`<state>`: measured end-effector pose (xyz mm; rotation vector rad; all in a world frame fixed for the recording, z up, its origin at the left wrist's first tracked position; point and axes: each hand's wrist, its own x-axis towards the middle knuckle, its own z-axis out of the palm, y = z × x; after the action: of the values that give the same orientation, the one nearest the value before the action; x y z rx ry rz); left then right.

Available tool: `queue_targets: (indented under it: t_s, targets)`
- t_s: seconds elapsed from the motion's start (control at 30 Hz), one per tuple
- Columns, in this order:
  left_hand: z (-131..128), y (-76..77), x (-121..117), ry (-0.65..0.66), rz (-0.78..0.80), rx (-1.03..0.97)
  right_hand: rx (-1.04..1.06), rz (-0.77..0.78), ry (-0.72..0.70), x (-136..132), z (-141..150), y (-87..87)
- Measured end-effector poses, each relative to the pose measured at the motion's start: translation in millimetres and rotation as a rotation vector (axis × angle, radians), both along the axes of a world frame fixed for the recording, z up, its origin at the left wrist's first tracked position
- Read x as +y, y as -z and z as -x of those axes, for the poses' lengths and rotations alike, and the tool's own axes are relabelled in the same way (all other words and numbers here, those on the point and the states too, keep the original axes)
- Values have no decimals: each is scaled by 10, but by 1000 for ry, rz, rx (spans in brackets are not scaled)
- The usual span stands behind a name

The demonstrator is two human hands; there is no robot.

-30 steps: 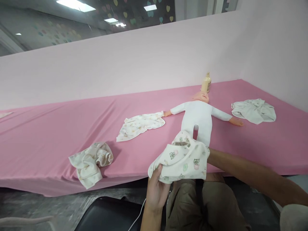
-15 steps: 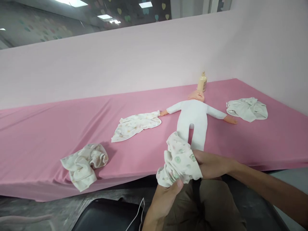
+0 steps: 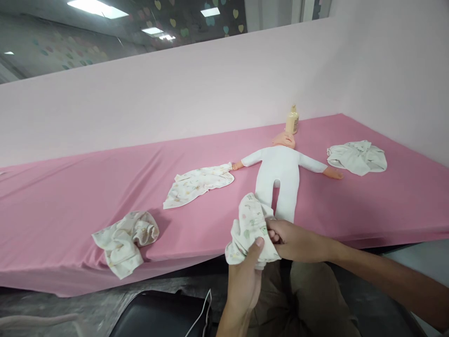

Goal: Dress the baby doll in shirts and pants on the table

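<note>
My left hand [image 3: 245,274] grips the lower edge of a bunched white baby garment [image 3: 247,229] with a small green and pink print, its thumb pressed on top. On the other side, my right hand [image 3: 294,239] has curled fingers at the garment's opening and holds its right edge. Whether it is a top or pants I cannot tell. Just beyond it lies a baby doll [image 3: 278,171] on its back in a white suit, arms spread. The garment covers part of one of the doll's lower legs from view.
A pink cloth [image 3: 105,178] covers the table. Left of the doll lie a flat printed baby garment [image 3: 198,185] and a crumpled one [image 3: 126,243] near the front edge. Another folded garment [image 3: 358,157] is at the right. A pump bottle [image 3: 292,120] stands behind the doll's head.
The garment has turned and shifted slightly left in my hands. My left hand has moved up along it, and my right fingers now show at its opening.
</note>
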<state>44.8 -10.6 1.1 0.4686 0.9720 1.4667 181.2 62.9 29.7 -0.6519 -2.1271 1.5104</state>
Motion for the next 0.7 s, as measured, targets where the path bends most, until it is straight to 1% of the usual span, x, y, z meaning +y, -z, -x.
queue_targets:
  t_s: [0.07, 0.13, 0.23, 0.33, 0.43, 0.5, 0.53, 0.6, 0.7]
  targets:
    - [12, -48, 18, -32, 44, -71, -90, -198, 45, -85, -40, 9]
    - [31, -67, 35, -19, 52, -119, -154, -351, 53, -184, -90, 42]
    - [49, -69, 68, 46, -7, -187, -212, -484, 87, -322, -175, 152]
    - [49, -84, 94, 57, -53, -216, -241, -612, 124, -386, -311, 292]
    - [49, -121, 81, 93, -60, -181, -254, -675, 132, -346, -499, 401]
    - [55, -153, 50, 93, -70, -145, -267, -698, 153, -279, -593, 459]
    - [60, -169, 31, 85, -78, -132, -271, -736, 172, -240, -616, 488]
    - [71, -201, -5, 75, -80, -117, -289, -865, 205, -158, -604, 551]
    - [88, -238, -36, 61, -53, -124, -328, -1080, 228, -37, -501, 638]
